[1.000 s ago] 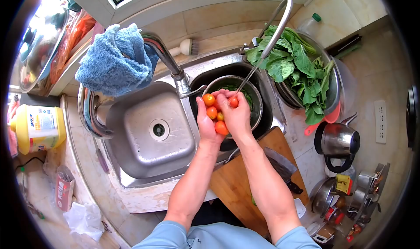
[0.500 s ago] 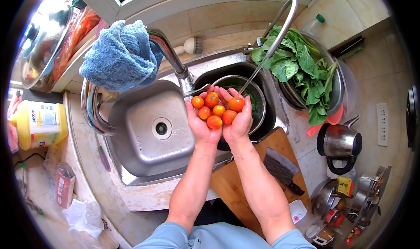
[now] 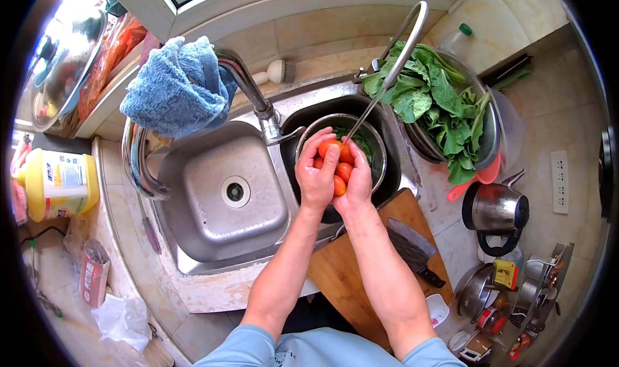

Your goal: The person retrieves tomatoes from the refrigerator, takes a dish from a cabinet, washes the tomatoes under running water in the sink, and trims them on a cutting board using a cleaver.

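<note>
Several small orange-red cherry tomatoes (image 3: pixel 343 172) are cupped between my two hands, above the right basin. My left hand (image 3: pixel 316 178) curls over them from the left, its thumb lying across the front. From the right, my right hand (image 3: pixel 358 185) wraps around and supports them. A thin stream of water from the slim curved spout (image 3: pixel 412 44) runs down onto the tomatoes. Under my hands stands a metal pot (image 3: pixel 384 157) with green leaves inside, partly hidden by them. The tomatoes deeper in my grip are covered by my fingers.
The left steel basin (image 3: pixel 213 193) has a faucet (image 3: pixel 267 119) draped with a blue towel (image 3: pixel 180 86). Leafy greens (image 3: pixel 445 96) fill a bowl at right. A cleaver (image 3: pixel 412 247) lies on a wooden cutting board (image 3: pixel 342 283) near my right forearm. A kettle (image 3: pixel 495 207) stands farther right.
My hands have gone from an open, side-by-side cup to closing around the tomatoes. The left hand has turned inward over them, and fewer tomatoes show.
</note>
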Demonstrator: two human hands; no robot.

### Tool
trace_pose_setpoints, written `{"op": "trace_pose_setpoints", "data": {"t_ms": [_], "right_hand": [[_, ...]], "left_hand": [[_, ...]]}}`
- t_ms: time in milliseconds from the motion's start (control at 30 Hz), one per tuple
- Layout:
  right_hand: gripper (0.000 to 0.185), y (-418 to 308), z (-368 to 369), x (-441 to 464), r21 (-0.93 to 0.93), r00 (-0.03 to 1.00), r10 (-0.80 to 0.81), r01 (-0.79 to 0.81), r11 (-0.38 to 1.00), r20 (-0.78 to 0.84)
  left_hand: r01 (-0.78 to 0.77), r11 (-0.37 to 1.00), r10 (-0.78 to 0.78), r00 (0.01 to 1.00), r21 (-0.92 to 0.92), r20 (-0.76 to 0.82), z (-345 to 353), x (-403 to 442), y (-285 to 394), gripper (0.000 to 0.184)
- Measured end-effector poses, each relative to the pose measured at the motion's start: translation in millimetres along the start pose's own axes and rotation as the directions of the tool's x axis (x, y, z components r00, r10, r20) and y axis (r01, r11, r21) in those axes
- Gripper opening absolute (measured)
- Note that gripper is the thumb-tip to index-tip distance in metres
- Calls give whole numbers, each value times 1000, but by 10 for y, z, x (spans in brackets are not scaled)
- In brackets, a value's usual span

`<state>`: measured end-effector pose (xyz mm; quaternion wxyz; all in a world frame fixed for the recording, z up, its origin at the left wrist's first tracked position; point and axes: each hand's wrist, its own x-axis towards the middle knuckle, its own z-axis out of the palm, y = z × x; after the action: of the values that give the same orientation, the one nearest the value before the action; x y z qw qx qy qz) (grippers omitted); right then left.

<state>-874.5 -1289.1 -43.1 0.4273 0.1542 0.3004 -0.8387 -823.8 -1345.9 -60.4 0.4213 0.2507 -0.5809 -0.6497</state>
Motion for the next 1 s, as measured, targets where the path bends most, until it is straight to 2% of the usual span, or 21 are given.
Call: {"op": "trace_pose_setpoints", "data": {"t_ms": [33, 133, 200, 267, 300, 333, 467, 567, 667, 800, 900, 933, 967, 1000], "right_hand": [[32, -22, -4, -17, 52, 999, 45, -45, 998, 8], [50, -34, -9, -66, 172, 993, 118, -120, 978, 24], [63, -32, 60, -101, 240, 990, 126, -138, 961, 63], [66, -54, 174, -104, 249, 988, 109, -133, 959, 108], [67, -54, 220, -106, 254, 986, 102, -132, 958, 128], [63, -54, 261, -78, 224, 982, 96, -132, 966, 165], [56, -15, 346, 15, 184, 993, 45, -65, 981, 109], [59, -35, 459, -25, 91, 994, -21, 11, 996, 110], [60, -99, 504, -32, 91, 992, -21, 10, 996, 125], [54, -131, 534, -104, 125, 992, -35, 20, 992, 119], [44, -120, 496, -129, 84, 983, -76, 63, 995, 167], [37, -80, 441, -75, -21, 967, -158, 165, 986, 198], [31, -37, 396, -94, -122, 956, -244, 265, 957, 160], [28, -27, 303, -56, -236, 969, -229, 245, 940, 93]], "left_hand": [[-32, 999, 32, 999, 22, 4, 14, 11, 42, 25], [-139, 985, 138, 990, 102, 16, 31, 9, 125, 27], [-35, 994, 28, 998, -105, -60, 17, -13, 164, 26], [4, 957, -33, 995, -289, -93, -38, 28, 158, 31], [-2, 967, -27, 993, -255, -112, -82, 36, 158, 35], [-4, 968, -26, 993, -250, -119, -87, 40, 143, 36], [0, 946, -47, 989, -323, -138, -20, 47, 164, 40], [-51, 960, 1, 984, -276, -177, 73, 69, 258, 47], [-10, 895, -92, 974, -446, -206, 113, 123, 353, 53], [68, 778, -207, 966, -624, -152, 124, 137, 362, 58], [55, 757, -225, 957, -651, -182, 168, 114, 329, 45], [45, 843, -152, 976, -535, -157, 166, 88, 299, 38], [25, 912, -81, 989, -410, -121, 155, 53, 256, 32], [-6, 960, -16, 997, -278, -75, 155, 31, 207, 27]]}}
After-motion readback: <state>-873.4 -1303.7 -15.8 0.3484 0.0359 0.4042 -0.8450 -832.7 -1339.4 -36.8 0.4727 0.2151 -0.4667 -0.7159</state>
